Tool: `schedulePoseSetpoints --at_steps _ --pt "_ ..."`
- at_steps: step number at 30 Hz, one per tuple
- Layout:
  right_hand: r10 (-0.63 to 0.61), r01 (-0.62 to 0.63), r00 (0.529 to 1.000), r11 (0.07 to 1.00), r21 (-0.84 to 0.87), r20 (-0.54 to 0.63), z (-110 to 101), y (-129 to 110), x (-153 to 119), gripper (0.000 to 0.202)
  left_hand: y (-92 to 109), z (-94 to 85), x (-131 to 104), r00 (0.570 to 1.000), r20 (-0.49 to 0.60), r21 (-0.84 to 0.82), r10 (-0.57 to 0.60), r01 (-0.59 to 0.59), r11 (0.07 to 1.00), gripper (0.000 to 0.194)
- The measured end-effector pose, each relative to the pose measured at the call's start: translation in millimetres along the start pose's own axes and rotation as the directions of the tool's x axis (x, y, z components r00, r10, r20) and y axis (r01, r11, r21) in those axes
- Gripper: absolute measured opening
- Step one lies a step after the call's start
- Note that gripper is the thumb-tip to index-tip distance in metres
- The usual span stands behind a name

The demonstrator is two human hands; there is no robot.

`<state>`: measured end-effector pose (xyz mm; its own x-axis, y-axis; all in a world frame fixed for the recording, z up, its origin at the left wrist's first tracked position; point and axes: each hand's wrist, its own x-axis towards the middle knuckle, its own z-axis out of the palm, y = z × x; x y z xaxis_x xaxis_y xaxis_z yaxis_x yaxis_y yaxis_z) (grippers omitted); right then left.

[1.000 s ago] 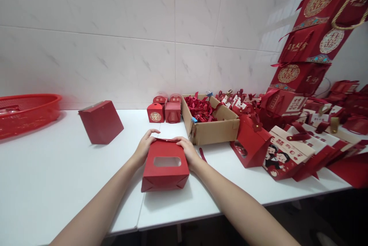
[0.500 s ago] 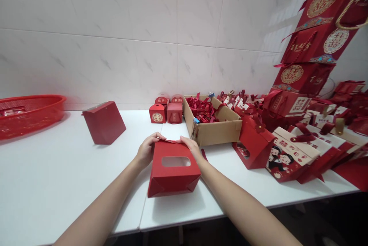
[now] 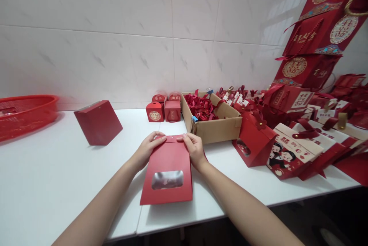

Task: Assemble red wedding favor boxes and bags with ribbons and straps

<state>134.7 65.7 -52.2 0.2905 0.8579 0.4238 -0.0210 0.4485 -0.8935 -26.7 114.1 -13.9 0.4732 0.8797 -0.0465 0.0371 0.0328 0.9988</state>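
Observation:
A red paper gift box (image 3: 167, 171) with a clear window in its front stands on the white table (image 3: 43, 184) right in front of me. My left hand (image 3: 147, 149) grips its top left corner and my right hand (image 3: 194, 149) grips its top right corner. The fingers of both hands pinch the closed top edge together. The window side faces me and tilts back.
A cardboard box (image 3: 214, 123) of red ribbons stands behind my right hand. Small red boxes (image 3: 163, 110) sit by the wall. Another red gift box (image 3: 97, 122) stands at the left, a red plastic basket (image 3: 25, 113) at the far left. Many red gift bags (image 3: 290, 150) crowd the right.
The box has tipped from showing its folded bottom to showing its window face upright, with the top edge now pressed flat between both hands.

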Motion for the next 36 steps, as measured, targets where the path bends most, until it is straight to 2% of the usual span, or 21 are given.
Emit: schedulePoseSetpoints --at_steps 5,8,11,14,16,18,20,21,22,23,25,27,29,32,34,36 --pt "-0.104 0.103 0.994 0.992 -0.078 -0.018 -0.7 -9.1 -3.6 0.028 11.9 1.8 -8.2 0.995 0.078 -0.046 -0.060 0.064 0.997 0.036" --pt "-0.224 0.221 0.975 0.963 -0.153 0.000 0.5 -16.2 -4.0 0.024 12.7 0.4 -11.8 0.992 -0.042 -0.030 0.118 -0.119 0.992 0.032" --pt "-0.394 0.393 0.918 0.897 -0.201 0.037 1.7 -20.1 -5.7 0.021 8.2 1.4 -11.8 0.927 -0.186 0.053 0.325 -0.320 0.946 0.032" --pt "-0.526 0.497 0.850 0.790 -0.358 0.020 0.2 -20.4 -9.8 0.022 1.1 4.8 -7.5 0.883 -0.236 0.101 0.406 -0.393 0.914 0.031" --pt "-0.601 0.504 0.799 0.682 -0.530 -0.014 -5.3 -22.9 -7.5 0.022 -3.6 7.4 -3.5 0.886 -0.227 0.095 0.404 -0.393 0.915 0.032" --pt "-0.661 0.458 0.746 0.600 -0.656 -0.083 -16.3 -30.6 7.1 0.023 -7.6 9.4 0.1 0.905 -0.207 0.066 0.371 -0.365 0.929 0.032" --pt "-0.661 0.351 0.724 0.598 -0.720 -0.196 -32.1 -43.2 38.5 0.028 -10.5 10.3 2.8 0.920 -0.194 0.034 0.340 -0.340 0.940 0.032" --pt "-0.627 0.287 0.747 0.603 -0.745 -0.220 -41.2 -50.0 59.9 0.032 -11.5 10.3 3.8 0.925 -0.185 0.018 0.332 -0.334 0.942 0.032" --pt "-0.547 0.189 0.802 0.614 -0.766 -0.241 -50.5 -56.1 83.9 0.039 -12.2 10.1 4.5 0.928 -0.174 0.004 0.330 -0.334 0.942 0.031" --pt "-0.404 0.053 0.879 0.610 -0.790 -0.253 -59.8 -60.8 108.8 0.044 -12.6 9.8 5.0 0.929 -0.163 -0.006 0.333 -0.338 0.941 0.030" --pt "-0.244 -0.062 0.937 0.591 -0.804 -0.252 -77.3 -63.7 154.8 0.041 -12.8 9.1 5.1 0.926 -0.152 -0.018 0.345 -0.352 0.936 0.029" --pt "-0.060 -0.161 0.972 0.538 -0.827 -0.228 -92.4 -57.9 187.8 0.027 -12.8 8.9 4.4 0.924 -0.157 -0.028 0.349 -0.357 0.934 0.028" --pt "0.101 -0.217 0.976 0.468 -0.857 -0.192 -104.1 -45.9 204.9 0.017 -13.2 9.4 3.3 0.926 -0.166 -0.040 0.339 -0.350 0.936 0.029" --pt "0.277 -0.248 0.950 0.389 -0.887 -0.144 -115.2 -23.2 210.6 0.018 -14.7 10.4 2.1 0.933 -0.158 -0.065 0.322 -0.336 0.940 0.029" --pt "0.340 -0.245 0.933 0.371 -0.895 -0.114 -118.9 -7.9 209.4 0.019 -15.7 10.9 1.6 0.940 -0.136 -0.090 0.314 -0.327 0.941 0.029" --pt "0.346 -0.222 0.934 0.382 -0.897 -0.084 -120.7 5.7 208.0 0.020 -15.9 11.4 1.0 0.946 -0.117 -0.113 0.303 -0.316 0.942 0.029"
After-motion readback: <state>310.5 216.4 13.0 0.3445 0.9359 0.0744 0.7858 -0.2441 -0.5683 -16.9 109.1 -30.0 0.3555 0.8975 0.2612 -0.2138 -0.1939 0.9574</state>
